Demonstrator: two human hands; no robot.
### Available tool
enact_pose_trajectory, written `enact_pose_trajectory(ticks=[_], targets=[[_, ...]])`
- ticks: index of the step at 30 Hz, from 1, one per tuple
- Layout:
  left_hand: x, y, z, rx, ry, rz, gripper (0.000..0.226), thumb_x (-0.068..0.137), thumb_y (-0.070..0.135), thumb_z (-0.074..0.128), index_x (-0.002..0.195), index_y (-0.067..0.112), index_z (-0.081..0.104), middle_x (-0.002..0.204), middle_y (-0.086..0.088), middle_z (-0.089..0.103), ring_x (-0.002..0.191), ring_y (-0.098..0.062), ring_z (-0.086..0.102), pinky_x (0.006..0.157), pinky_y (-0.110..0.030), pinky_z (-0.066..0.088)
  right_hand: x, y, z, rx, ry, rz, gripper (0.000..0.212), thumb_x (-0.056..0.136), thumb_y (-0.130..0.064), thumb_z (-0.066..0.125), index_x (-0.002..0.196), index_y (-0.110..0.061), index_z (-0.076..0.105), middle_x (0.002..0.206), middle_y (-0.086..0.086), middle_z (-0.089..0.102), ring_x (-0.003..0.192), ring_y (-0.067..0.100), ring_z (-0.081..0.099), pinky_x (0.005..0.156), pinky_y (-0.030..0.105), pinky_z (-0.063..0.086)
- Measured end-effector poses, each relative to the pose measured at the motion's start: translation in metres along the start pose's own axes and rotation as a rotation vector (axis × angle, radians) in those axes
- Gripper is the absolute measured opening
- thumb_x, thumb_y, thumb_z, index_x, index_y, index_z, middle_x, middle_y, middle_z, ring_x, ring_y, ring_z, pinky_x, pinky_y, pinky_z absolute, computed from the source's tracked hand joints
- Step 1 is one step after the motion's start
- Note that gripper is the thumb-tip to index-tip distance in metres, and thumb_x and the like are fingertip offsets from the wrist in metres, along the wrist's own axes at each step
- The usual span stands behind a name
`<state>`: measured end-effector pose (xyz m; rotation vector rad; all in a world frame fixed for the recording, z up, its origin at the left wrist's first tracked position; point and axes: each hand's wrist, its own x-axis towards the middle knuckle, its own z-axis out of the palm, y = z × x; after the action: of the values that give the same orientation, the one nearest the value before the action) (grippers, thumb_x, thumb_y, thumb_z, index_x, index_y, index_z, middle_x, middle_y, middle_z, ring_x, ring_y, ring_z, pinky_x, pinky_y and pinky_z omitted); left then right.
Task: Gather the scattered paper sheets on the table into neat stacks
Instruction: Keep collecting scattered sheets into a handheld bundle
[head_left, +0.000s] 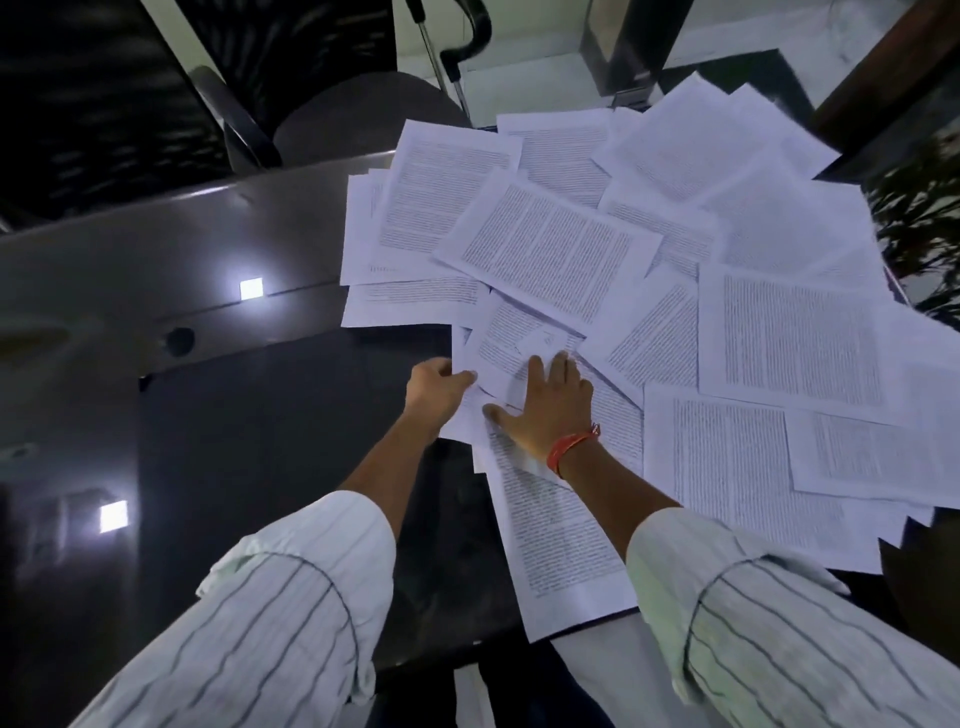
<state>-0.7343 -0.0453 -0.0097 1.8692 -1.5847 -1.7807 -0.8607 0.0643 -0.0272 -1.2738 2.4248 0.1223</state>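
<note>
Head cam looking down at a dark glossy worktop (260, 415) with printed paper sheets (571, 249) fanned out all over its right half, overlapping every which way, from the near edge out to the far right corner. Left half of the worktop just has a couple of bright square light reflections on it.

Left hand (434, 387) is at the left edge of the pile, fingers curled and thumb on top, pinching the edge of a sheet (470, 410) that lies near the middle. Right hand (550, 405) sits just beside it, flat on the papers, fingers (558, 364) straight and spread, pressing down on the sheets and not gripping anything. There's a red thread band (571, 447) on that wrist, and both arms are in striped white sleeves (291, 613) rolled up.

One long sheet (561, 545) hangs over the near edge of the worktop under the right forearm. A dark office chair (337, 114) stands past the far side.
</note>
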Motion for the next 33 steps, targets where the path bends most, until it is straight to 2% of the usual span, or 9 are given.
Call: enact_pose_trajectory(ticks=[4,9,13,16,21,24,26,29,33], targets=[[-0.006,-0.003,-0.007,-0.134,-0.047,-0.093,0.006,0.089,0.01,0.071,0.093,0.008,0.068,0.096,-0.009,0.074,0.081,-0.024,0.072,0.066,-0.034,0.061,0.0,0.004,-0.002,0.026,-0.005,-0.016,0.101,0.077,-0.084,0.036,0.15,-0.017,0.022,0.156,0.021,0.023,0.143,0.037,0.025,0.111,0.054,0.028],[-0.021,-0.016,-0.035,-0.121,-0.028,-0.219,0.017,0.081,0.007,0.065,0.096,0.001,0.069,0.09,-0.008,0.073,0.076,-0.023,0.068,0.061,-0.03,0.055,-0.015,-0.008,0.004,0.101,0.115,-0.137,0.083,0.079,-0.078,0.039,0.136,-0.017,0.042,0.136,0.009,0.048,0.121,0.03,0.045,0.099,0.051,0.038],[-0.03,-0.035,-0.06,-0.12,-0.086,-0.283,0.022,0.076,0.005,0.065,0.097,0.004,0.07,0.099,-0.011,0.076,0.091,-0.031,0.072,0.087,-0.047,0.059,-0.024,-0.034,0.017,0.149,0.088,-0.242,0.082,0.078,-0.08,0.034,0.134,-0.021,0.044,0.143,0.007,0.042,0.134,0.028,0.035,0.106,0.054,0.031],[-0.036,-0.047,-0.072,-0.278,-0.154,-0.282,0.032,0.081,0.004,0.065,0.112,-0.002,0.067,0.108,-0.019,0.074,0.102,-0.039,0.07,0.095,-0.056,0.054,-0.029,-0.057,0.022,0.119,-0.006,-0.298,0.092,0.073,-0.085,0.026,0.139,-0.022,0.037,0.149,0.009,0.035,0.141,0.031,0.028,0.111,0.058,0.026],[-0.039,-0.07,-0.084,-0.54,-0.263,-0.238,0.037,0.089,0.001,0.057,0.125,-0.009,0.06,0.123,-0.029,0.065,0.103,-0.039,0.063,0.103,-0.055,0.049,-0.027,-0.083,0.024,0.21,0.047,-0.294,0.067,0.076,-0.076,0.045,0.118,-0.024,0.049,0.115,0.002,0.059,0.108,0.025,0.055,0.088,0.046,0.046],[-0.04,-0.074,-0.089,-0.372,-0.189,-0.21,0.02,0.093,-0.001,0.057,0.11,0.001,0.068,0.113,-0.022,0.072,0.1,-0.035,0.069,0.094,-0.051,0.055,-0.024,-0.08,0.017,0.434,0.067,-0.189,0.026,0.086,-0.04,0.065,0.085,-0.015,0.059,0.086,0.009,0.066,0.082,0.029,0.063,0.07,0.034,0.044],[-0.038,-0.084,-0.097,-0.217,-0.146,-0.191,0.012,0.095,0.004,0.06,0.103,0.009,0.068,0.108,-0.014,0.074,0.096,-0.03,0.072,0.086,-0.048,0.06,-0.024,-0.077,0.013,0.459,0.183,-0.054,0.026,0.09,-0.023,0.062,0.07,-0.015,0.046,0.076,0.015,0.065,0.073,0.033,0.061,0.062,0.033,0.037],[-0.04,-0.09,-0.098,-0.092,-0.013,-0.112,0.016,0.09,0.024,0.069,0.104,0.018,0.065,0.102,-0.004,0.073,0.09,-0.023,0.073,0.081,-0.045,0.062,-0.033,-0.077,0.006,0.594,0.291,-0.011,0.033,0.092,-0.02,0.062,0.066,-0.017,0.041,0.061,0.001,0.051,0.056,0.018,0.047,0.054,0.028,0.031],[-0.056,-0.081,-0.113,-0.182,0.204,0.053,0.046,0.089,0.062,0.056,0.096,0.018,0.069,0.092,0.003,0.072,0.085,-0.015,0.068,0.078,-0.034,0.055,-0.075,-0.11,0.006,0.577,0.164,-0.325,0.03,0.095,-0.031,0.059,0.072,-0.017,0.05,0.061,-0.004,0.051,0.057,0.014,0.049,0.054,0.026,0.037]])
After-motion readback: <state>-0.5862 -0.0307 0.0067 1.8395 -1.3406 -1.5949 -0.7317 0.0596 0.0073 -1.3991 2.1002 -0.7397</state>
